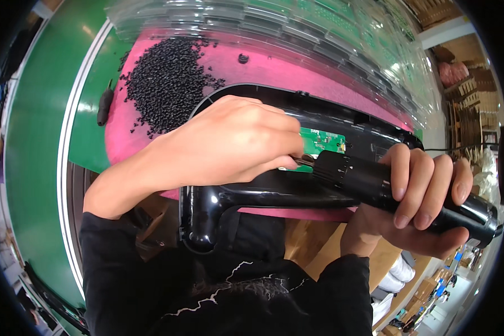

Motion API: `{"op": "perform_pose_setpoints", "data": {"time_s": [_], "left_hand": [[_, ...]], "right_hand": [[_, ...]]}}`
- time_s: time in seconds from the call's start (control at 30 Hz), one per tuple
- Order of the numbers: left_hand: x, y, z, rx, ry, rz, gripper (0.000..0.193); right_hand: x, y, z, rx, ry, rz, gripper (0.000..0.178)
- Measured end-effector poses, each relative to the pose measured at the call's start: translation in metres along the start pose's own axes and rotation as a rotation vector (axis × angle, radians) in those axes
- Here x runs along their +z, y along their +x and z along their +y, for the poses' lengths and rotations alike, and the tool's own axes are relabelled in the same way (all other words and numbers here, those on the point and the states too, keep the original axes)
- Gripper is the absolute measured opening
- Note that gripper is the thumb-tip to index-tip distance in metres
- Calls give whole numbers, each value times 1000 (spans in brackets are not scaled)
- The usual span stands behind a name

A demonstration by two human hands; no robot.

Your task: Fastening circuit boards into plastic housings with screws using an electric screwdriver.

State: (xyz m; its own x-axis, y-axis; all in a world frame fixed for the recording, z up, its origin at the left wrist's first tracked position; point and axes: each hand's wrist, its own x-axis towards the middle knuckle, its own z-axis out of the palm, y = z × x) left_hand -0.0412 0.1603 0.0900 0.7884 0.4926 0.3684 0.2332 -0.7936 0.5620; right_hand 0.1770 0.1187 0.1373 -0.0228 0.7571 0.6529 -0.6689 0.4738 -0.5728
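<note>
My right hand [425, 190] wraps round a black electric screwdriver [353, 176], held almost level with its bit end toward the left. At that tip, the fingers of my left hand [246, 137] are pinched together; whether they hold a screw or just the bit cannot be made out. Below them lies a green circuit board [327, 141], partly covered by my left hand and the tool. It sits inside a glossy black plastic housing [252, 197], a long shell with a raised rim, in front of my body.
A heap of small black screws [162, 78] is spread on the pink mat [224, 67], with a small black part [243, 58] near it. Left of the heap lies a black-handled hand tool [105, 103]. Stacked clear plastic trays [319, 39] holding green boards line the far side.
</note>
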Motion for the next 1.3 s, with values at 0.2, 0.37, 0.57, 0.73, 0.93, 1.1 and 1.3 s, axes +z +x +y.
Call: {"op": "perform_pose_setpoints", "data": {"time_s": [0.2, 0.37, 0.57, 0.73, 0.93, 1.1, 1.3], "left_hand": [[-6, 3, 6, -73, 16, 117, 90], [-7, -5, -10, 18, 107, 284, 96], [-4, -3, -15, 82, 14, 537, 31], [-4, -2, -11, -101, 291, 765, 39], [-5, 4, -10, -206, 275, 530, 42], [-3, 8, -2, -236, 307, 439, 42], [-6, 5, 2, -316, 290, 286, 41]], "right_hand": [[-9, 18, -30, -74, -3, 66, 43], [-26, 17, -48, -31, -214, -8, 44], [-38, 17, -68, -62, -314, -36, 46], [-38, 18, -66, -50, -334, -2, 48], [-37, 19, -60, -30, -316, 13, 50], [-36, 24, -53, 81, -264, -64, 53], [-40, 34, -41, 136, -215, -147, 62]]}}
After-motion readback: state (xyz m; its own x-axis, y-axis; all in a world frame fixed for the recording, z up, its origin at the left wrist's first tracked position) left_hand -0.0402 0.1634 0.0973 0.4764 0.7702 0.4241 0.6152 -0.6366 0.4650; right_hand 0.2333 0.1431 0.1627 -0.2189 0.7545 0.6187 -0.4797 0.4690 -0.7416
